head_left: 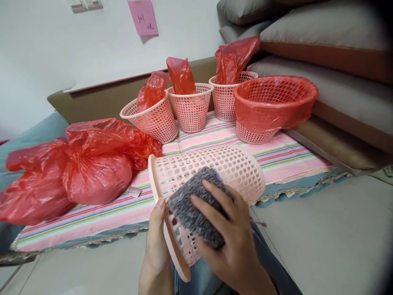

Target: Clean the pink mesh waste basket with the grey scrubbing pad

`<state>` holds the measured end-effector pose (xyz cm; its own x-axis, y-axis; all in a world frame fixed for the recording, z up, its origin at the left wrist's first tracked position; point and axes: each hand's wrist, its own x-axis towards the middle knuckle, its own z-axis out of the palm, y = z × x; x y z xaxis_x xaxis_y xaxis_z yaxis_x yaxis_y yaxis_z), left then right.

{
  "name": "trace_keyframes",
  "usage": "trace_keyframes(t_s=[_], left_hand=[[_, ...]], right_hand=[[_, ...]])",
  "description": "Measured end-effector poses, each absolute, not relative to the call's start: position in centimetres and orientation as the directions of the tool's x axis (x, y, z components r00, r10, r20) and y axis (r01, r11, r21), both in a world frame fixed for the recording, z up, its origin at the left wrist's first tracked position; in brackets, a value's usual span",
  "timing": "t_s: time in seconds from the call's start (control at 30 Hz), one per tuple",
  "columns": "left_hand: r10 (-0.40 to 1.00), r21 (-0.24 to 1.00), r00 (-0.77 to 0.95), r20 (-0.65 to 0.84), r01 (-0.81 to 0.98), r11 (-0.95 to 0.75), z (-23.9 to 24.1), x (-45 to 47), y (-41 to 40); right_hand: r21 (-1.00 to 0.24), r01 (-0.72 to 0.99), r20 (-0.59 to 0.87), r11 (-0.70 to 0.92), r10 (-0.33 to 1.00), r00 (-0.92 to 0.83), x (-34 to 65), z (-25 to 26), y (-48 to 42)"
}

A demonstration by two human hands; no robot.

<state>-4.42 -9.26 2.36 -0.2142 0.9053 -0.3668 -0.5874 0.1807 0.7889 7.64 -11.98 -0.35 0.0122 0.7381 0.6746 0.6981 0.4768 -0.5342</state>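
Observation:
My left hand (157,250) grips the rim of a pink perforated plastic basket (233,168) that lies on its side over my lap, its open mouth facing left. My right hand (229,233) presses a grey cloth (190,200) against the basket's outer wall, fingers closed over the cloth.
Three pink baskets (192,108) with red plastic bags stuffed in them stand on a striped mat (276,157), beside a fourth basket lined with a red bag (273,102). A heap of red bags (76,168) lies at left. Cushions (331,37) are stacked at right. A pink note (143,17) hangs on the wall.

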Motion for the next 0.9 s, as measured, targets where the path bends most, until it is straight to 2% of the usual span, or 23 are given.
trace_keyframes(t_s=[0.07, 0.2, 0.33, 0.43, 0.57, 0.67, 0.77, 0.9], left_hand=[[0.912, 0.781, -0.124, -0.390, -0.569, 0.256, 2.1, -4.5, -9.6], [0.907, 0.759, 0.023, -0.420, -0.540, 0.365, 1.6, -4.9, -10.1], [0.889, 0.788, -0.042, -0.456, -0.483, 0.381, 1.6, -4.8, -10.4], [0.887, 0.799, -0.072, -0.456, -0.472, 0.372, 1.9, -4.2, -10.3], [0.925, 0.848, -0.118, -0.361, -0.454, 0.273, 2.3, -3.7, -9.4], [0.947, 0.878, -0.174, -0.271, -0.448, 0.169, 2.5, -3.7, -8.5], [0.947, 0.872, -0.186, -0.261, -0.467, 0.149, 2.8, -3.8, -8.1], [0.938, 0.834, -0.109, -0.330, -0.499, 0.236, 2.8, -4.1, -8.3]], right_hand=[[-0.557, 0.722, 0.658, 0.410, 0.749, 0.082, 9.5, -1.2, -11.0], [-0.650, 0.723, 0.627, 0.233, 0.702, 0.337, 14.3, -4.2, -8.8], [-0.719, 0.678, 0.586, 0.153, 0.658, 0.473, 16.7, -6.5, -7.9], [-0.685, 0.703, 0.621, 0.189, 0.656, 0.429, 15.2, -5.7, -8.4], [-0.573, 0.735, 0.669, 0.363, 0.724, 0.164, 10.5, -2.5, -10.7], [-0.519, 0.703, 0.693, 0.486, 0.721, 0.013, 7.6, -0.8, -12.4], [-0.537, 0.681, 0.688, 0.499, 0.726, 0.010, 7.1, -0.7, -12.6], [-0.595, 0.693, 0.628, 0.407, 0.773, 0.086, 9.4, -1.9, -11.0]])
